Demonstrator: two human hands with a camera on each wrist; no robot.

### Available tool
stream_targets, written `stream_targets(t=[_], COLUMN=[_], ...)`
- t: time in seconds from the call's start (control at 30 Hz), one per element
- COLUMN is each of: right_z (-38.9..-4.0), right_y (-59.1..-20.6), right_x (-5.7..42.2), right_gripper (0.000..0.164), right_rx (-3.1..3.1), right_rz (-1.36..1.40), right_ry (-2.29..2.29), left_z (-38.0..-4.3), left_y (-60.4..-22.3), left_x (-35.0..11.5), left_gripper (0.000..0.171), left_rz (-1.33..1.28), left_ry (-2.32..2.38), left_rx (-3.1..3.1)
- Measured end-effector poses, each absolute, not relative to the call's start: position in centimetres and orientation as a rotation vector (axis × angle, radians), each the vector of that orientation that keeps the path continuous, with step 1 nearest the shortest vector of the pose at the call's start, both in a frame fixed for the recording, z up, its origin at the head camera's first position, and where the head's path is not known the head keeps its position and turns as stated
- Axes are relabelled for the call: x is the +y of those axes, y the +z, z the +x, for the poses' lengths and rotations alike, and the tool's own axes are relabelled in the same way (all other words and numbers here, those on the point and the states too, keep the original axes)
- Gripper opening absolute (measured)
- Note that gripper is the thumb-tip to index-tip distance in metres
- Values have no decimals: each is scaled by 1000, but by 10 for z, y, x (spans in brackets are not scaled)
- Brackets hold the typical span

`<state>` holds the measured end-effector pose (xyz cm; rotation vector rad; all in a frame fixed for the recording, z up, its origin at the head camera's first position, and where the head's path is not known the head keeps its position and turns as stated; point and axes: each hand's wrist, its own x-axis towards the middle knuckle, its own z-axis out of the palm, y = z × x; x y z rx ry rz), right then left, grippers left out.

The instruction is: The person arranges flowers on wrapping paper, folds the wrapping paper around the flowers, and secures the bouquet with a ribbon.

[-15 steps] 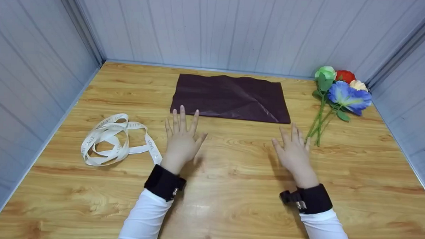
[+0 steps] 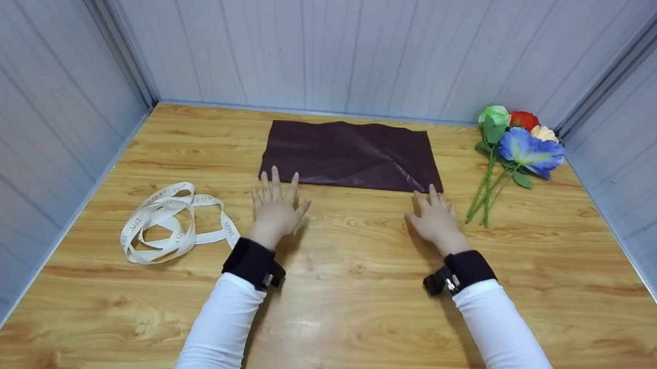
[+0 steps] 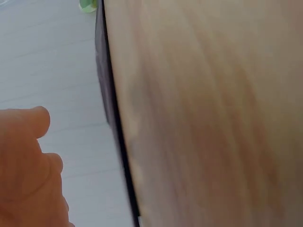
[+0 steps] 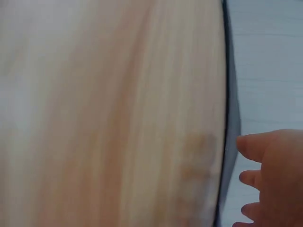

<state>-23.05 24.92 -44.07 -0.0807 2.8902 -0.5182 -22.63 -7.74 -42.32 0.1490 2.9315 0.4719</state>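
A folded dark purple sheet (image 2: 351, 155), thin with a shiny crease, lies flat toward the back of the wooden table. At its near left corner the left hand (image 2: 275, 215) is spread, fingertips over the sheet's front edge. By the near right corner the right hand (image 2: 435, 220) has its fingers extended, the tips at the edge. Neither hand holds anything; whether the fingertips touch the sheet cannot be told. In the left wrist view the thumb (image 3: 35, 120) shows beside the sheet's dark edge (image 3: 111, 85), and in the right wrist view the fingers (image 4: 251, 178) appear near it.
Loops of white printed ribbon (image 2: 166, 222) lie left of the left hand. At the back right are artificial flowers in green, red, cream and blue (image 2: 529, 150), their green stems toward the front. Pale panel walls (image 2: 333, 48) enclose the table (image 2: 346, 294) on the back and sides.
The right hand has moved left and forward, from beside the flower stems to the sheet's near right corner. The left hand has shifted only slightly. The head view has tilted a little.
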Motion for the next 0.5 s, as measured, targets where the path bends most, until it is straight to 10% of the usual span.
stream_targets(t=[0.5], right_z=[-250], right_y=[-450], right_x=[249], right_gripper=[66], right_rx=[2824], right_rz=[-111], right_ry=[-429], left_z=[-260], left_y=[-432], left_x=[-81], left_gripper=[62], left_rz=[91], left_ry=[480], left_rx=[2707])
